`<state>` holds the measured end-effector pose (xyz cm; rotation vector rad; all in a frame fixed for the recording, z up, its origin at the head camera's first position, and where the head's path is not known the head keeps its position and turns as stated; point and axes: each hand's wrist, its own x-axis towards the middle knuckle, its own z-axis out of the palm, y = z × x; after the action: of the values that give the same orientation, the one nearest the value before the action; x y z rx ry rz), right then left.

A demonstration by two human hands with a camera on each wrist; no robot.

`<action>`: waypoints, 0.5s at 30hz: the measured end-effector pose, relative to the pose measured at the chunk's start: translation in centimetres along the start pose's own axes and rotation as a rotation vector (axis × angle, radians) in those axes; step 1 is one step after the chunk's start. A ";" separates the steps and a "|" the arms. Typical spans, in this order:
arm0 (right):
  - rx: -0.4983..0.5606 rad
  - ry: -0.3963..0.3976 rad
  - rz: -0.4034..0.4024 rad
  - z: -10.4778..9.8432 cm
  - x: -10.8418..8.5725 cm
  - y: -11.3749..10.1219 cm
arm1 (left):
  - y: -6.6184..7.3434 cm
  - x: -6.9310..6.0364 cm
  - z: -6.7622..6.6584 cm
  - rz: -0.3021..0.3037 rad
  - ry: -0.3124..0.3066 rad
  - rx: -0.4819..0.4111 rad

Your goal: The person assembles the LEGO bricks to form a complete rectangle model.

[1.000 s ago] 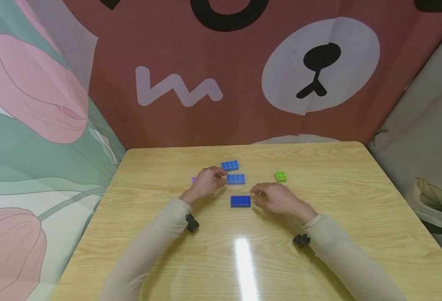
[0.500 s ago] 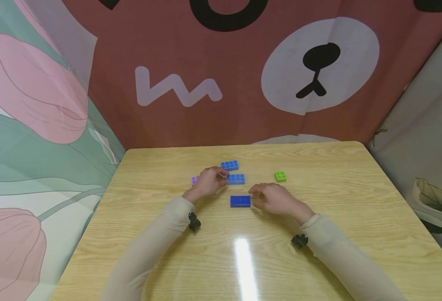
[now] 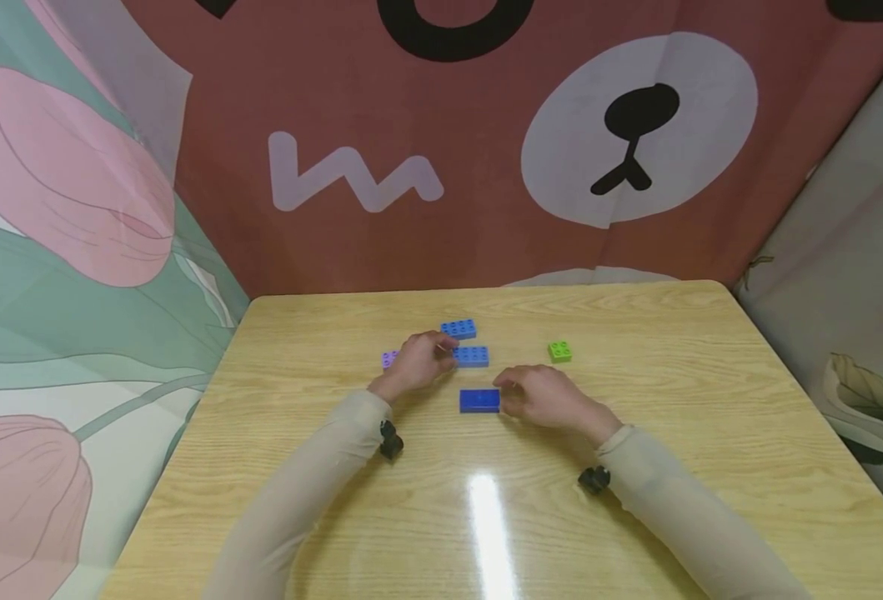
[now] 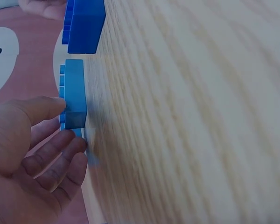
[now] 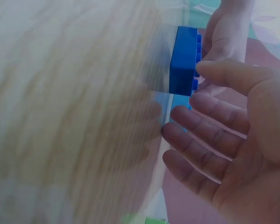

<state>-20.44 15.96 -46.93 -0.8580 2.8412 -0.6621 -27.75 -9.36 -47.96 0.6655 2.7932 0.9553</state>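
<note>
Nearby, green brick (image 3: 559, 352) uncovered, purple brick (image 3: 389, 359) partly behind left hand (image 3: 416, 363).

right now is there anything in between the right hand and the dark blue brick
Nothing visible: the right hand is right at the right end of the dark blue brick, though contact is unclear. The green brick lies farther back, off that path.

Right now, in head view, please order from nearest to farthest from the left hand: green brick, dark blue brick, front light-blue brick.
1. Front light-blue brick: just right of the left hand.
2. Dark blue brick: lower right.
3. Green brick: far right.
</note>
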 end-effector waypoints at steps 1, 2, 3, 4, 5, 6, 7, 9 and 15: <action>-0.003 0.000 0.003 0.1 0.0 0.0 | 0.0 0.0 0.0 -0.002 0.000 0.001; -0.008 0.000 0.005 0.1 0.1 0.0 | 0.0 0.1 0.0 -0.005 0.000 0.003; -0.008 -0.002 0.010 0.1 0.1 0.0 | 0.0 0.1 0.1 -0.008 0.000 0.005; -0.007 -0.004 0.017 0.2 0.2 0.0 | 0.0 0.1 0.1 -0.011 -0.001 0.008; -0.006 -0.005 0.019 0.2 0.2 -0.1 | 0.0 0.2 0.1 -0.014 0.000 0.009; -0.004 -0.006 0.023 0.2 0.3 -0.1 | 0.1 0.2 0.1 -0.017 -0.001 0.010; -0.003 -0.008 0.027 0.2 0.3 -0.2 | 0.0 0.2 0.1 -0.020 -0.001 0.011; -0.003 -0.012 0.032 0.2 0.4 -0.3 | 0.1 0.2 0.1 -0.024 0.000 0.014; -0.009 -0.014 0.035 0.2 0.5 -0.7 | 0.1 0.1 0.1 -0.030 0.001 0.006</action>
<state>-20.46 15.16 -46.78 -0.8092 2.8419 -0.6371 -27.77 -9.17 -47.96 0.6229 2.7996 0.9418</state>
